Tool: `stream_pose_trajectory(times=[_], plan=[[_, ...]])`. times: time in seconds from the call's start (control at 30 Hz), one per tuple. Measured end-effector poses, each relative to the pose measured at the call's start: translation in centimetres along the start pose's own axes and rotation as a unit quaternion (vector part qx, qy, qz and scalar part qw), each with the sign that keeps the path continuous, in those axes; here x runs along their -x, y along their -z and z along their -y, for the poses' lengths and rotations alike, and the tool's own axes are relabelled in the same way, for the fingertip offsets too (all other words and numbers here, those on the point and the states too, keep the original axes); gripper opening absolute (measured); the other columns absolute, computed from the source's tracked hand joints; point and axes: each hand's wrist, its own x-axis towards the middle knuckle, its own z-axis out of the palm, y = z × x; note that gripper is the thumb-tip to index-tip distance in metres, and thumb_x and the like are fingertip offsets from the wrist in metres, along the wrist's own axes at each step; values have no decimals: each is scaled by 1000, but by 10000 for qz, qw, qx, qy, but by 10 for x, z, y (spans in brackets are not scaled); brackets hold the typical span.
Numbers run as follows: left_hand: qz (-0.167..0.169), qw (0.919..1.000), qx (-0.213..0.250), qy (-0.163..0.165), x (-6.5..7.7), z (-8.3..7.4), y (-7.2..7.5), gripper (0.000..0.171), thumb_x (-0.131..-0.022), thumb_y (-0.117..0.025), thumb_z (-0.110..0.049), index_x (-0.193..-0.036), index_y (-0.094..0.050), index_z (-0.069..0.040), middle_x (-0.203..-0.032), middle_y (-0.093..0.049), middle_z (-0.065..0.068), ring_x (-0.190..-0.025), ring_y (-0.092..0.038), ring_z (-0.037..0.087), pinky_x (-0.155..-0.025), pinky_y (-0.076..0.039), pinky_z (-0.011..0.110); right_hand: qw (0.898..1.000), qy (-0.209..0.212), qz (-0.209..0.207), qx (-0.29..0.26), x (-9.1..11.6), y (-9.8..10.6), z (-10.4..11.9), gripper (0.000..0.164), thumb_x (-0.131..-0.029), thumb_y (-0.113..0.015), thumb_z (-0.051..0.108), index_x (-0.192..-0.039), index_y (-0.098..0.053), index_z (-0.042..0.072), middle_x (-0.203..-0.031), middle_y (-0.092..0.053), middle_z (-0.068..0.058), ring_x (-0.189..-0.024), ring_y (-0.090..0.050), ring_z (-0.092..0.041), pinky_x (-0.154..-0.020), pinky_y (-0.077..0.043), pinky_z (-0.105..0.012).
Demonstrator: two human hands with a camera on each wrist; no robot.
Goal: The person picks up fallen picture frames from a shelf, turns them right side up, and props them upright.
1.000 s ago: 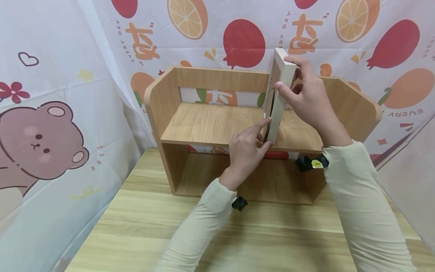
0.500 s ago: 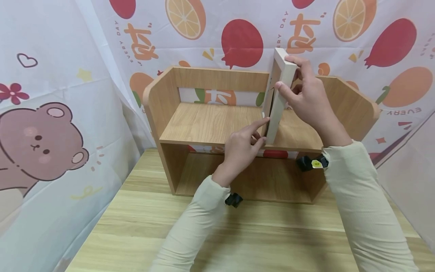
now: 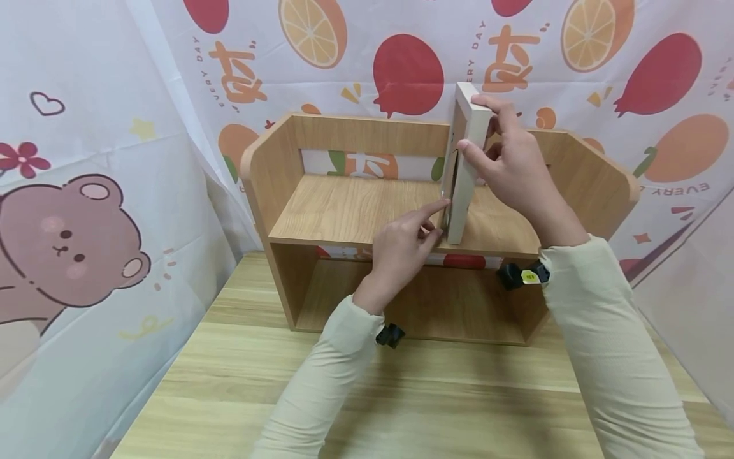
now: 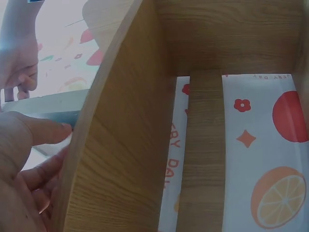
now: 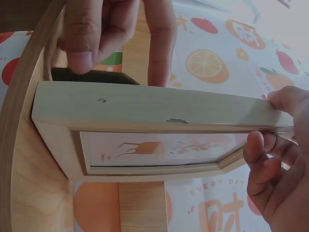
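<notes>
Cream-painted wood makes up the picture frame [image 3: 466, 182], which I hold upright on the upper board of the shelf [image 3: 338, 207], its lower end by the front edge. My right hand [image 3: 516, 159] pinches it near the top, thumb on the edge towards me and forefinger at the top corner. My left hand [image 3: 401, 242] is low on its left side, forefinger stretched towards the frame and thumb beside the dark flap [image 5: 96, 76] at the back; I cannot tell whether thumb and fingers grip that flap or only touch it. Behind the glass, on the side turned to my right, I see a print [image 5: 147, 147] of an orange shape with thin legs. Two small dark marks spot the frame's edge; one [image 5: 177, 121] is longer than the other.

My sleeves [image 3: 602, 312] are pale, with a black wrist camera [image 3: 390, 335] strapped under the left one. The shelf stands on a light wooden table [image 3: 241, 382]. Fruit-patterned cloth [image 3: 459, 38] hangs behind it, and a brown bear [image 3: 69, 242] is printed on the cloth to my left.
</notes>
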Motion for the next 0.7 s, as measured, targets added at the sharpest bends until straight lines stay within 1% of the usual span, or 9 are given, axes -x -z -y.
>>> stream_pose_trajectory(times=[0.13, 0.23, 0.43, 0.7], plan=[[-14, 9998, -49, 207, 0, 0, 3, 42, -86, -72, -19, -126, -63, -30, -97, -75, -5, -82, -71, 10, -44, -35, 22, 9999, 129, -12, 77, -1, -1, 1, 58, -95, -58, 26, -146, -31, 20, -107, -53, -15, -73, -53, -24, -62, -43, -14], [-44, 9995, 48, 296, 0, 1, 5, 42, -87, -70, -15, -125, -64, -30, -101, -75, -5, -83, -72, 11, -42, -32, 21, 9998, 186, -9, 109, -3, -2, 3, 57, -95, -58, 26, -146, -32, 20, -105, -53, -15, -70, -53, -24, -62, -43, -15], [-137, 9998, 52, 125, 2, 6, 8, 43, -87, -66, -10, -127, -63, -25, -103, -75, -4, -74, -72, 10, -40, -28, 20, 9997, 129, 16, 197, -4, -5, 4, 58, -95, -58, 26, -147, -31, 22, -105, -52, -14, -71, -53, -23, -62, -43, -15], [-212, 9997, -41, 116, 4, 13, 12, 44, -85, -66, -6, -126, -63, -22, -101, -75, -1, -65, -68, 12, -41, -22, 19, 9996, 265, 34, 112, -6, -11, 7, 58, -95, -59, 27, -146, -34, 22, -101, -53, -11, -68, -52, -22, -63, -43, -17]])
